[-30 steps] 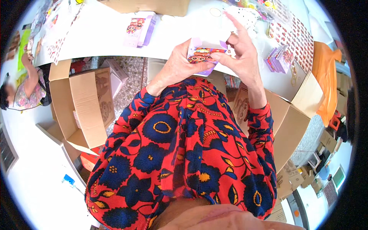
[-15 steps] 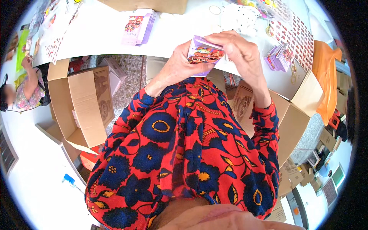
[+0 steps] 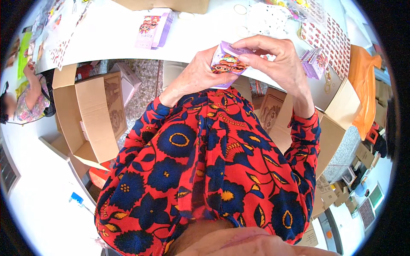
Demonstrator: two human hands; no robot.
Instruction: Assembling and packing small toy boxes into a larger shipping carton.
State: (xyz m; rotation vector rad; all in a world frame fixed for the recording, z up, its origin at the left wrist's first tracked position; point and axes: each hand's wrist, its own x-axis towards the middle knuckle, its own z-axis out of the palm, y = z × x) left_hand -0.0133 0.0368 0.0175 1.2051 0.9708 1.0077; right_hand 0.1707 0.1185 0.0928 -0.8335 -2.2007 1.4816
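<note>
My left hand (image 3: 197, 73) is wrapped round a small purple carton (image 3: 226, 64) with cartoon faces on it, the thumb lying across its lower front. At the carton's upper right, the thumb and forefinger of my right hand (image 3: 277, 59) close on its top edge. Something small, white and red (image 3: 268, 56) shows behind the right fingers; I cannot make out what it is. Both hands are above the table's near edge, in front of my chest.
Flat purple cartons (image 3: 154, 29) are stacked on the white table (image 3: 196, 36). More purple cartons (image 3: 315, 64) stand at right, beside sticker sheets (image 3: 335, 42). Open cardboard boxes (image 3: 96, 115) flank me. An orange bag (image 3: 365, 89) hangs at right; another person (image 3: 32, 96) sits at far left.
My right hand has moved a little to the right and its fingers have spread from the carton's top. The left hand still holds the carton, now tilted slightly differently.
</note>
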